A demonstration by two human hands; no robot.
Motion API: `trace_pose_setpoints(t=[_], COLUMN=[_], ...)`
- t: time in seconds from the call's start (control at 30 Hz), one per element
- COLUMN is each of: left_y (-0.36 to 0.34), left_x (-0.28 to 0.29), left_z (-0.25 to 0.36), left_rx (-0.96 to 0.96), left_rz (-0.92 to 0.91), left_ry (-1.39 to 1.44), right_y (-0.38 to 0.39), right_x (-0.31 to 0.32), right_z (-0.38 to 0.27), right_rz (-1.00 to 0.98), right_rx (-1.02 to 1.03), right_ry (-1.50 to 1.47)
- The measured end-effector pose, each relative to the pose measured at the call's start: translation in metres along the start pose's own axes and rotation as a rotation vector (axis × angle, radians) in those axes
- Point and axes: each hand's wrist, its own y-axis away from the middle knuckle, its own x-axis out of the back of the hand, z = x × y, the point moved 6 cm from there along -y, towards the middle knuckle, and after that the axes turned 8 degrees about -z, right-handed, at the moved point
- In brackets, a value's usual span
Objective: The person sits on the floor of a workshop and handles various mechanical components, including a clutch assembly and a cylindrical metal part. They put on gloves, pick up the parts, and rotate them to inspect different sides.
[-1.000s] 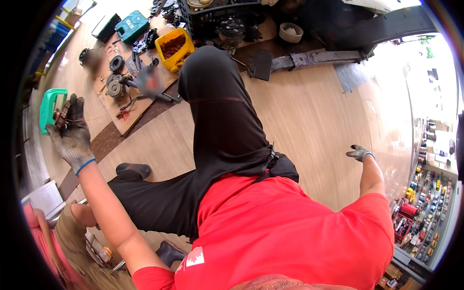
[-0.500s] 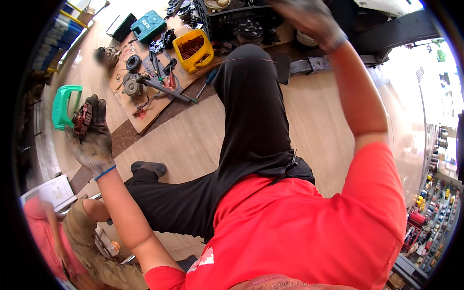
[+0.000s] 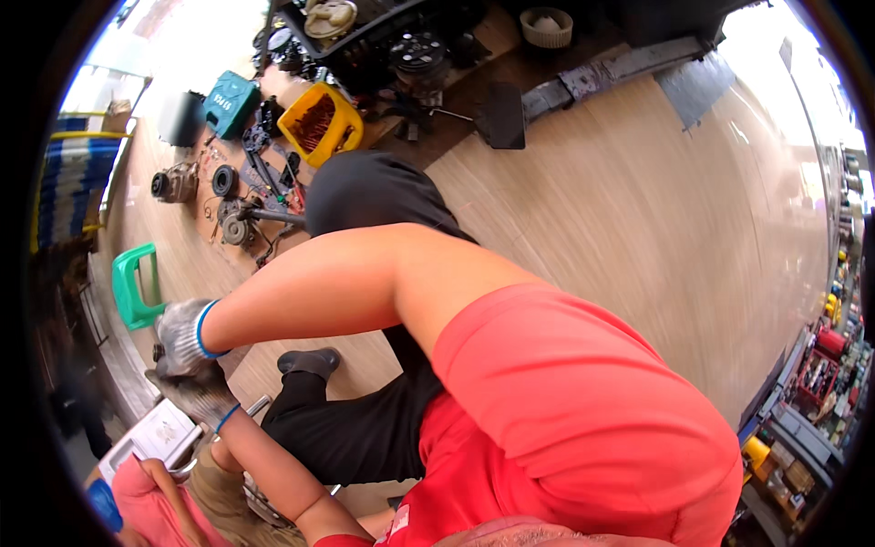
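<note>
Both gloved hands are together at the lower left of the head view. My right hand (image 3: pixel 185 334) has reached across my body and rests over or against my left hand (image 3: pixel 198 392), hiding much of its fingers. A small dark part (image 3: pixel 159 351) shows at the edge of the two gloves, apparently held by my left hand, too covered to make out. The right fingers are hidden or blurred. Just beyond them stands a green plastic stool (image 3: pixel 137 310).
Tools, motor parts (image 3: pixel 235 228), a yellow container (image 3: pixel 342 128) and a teal case (image 3: pixel 232 100) lie on cardboard. A dark crate (image 3: pixel 305 27) and metal beam (image 3: pixel 620 68) are at the top. Another person (image 3: pixel 150 492) is at lower left; shelves (image 3: pixel 802 428) at right.
My right arm rose toward the crate, then swung down and left across my body to meet my left hand, which has moved lower with the copper-coloured part it held.
</note>
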Motion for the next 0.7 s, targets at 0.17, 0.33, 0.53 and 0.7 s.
trace_pose_setpoints(t=[0.17, 0.33, 0.53, 0.7], left_y=[0.000, -0.018, -0.034, -0.017], left_x=[-0.008, 0.005, 0.000, 0.001], left_z=[-0.009, -0.013, -0.014, 0.001], left_rx=[0.026, 0.122, 0.106, -0.093], left_rz=[0.068, -0.050, -0.143, -0.026], left_ry=[-0.180, -0.142, -0.144, -0.274], right_y=[-0.016, -0.012, 0.008, 0.004], right_x=[-0.005, -0.001, 0.022, 0.021], right_z=[0.007, 0.006, -0.003, 0.003], right_rz=[-0.102, -0.050, 0.052, -0.126], right_rx=[-0.049, -0.026, -0.105, 0.055], right_ry=[-0.020, 0.008, -0.002, 0.004])
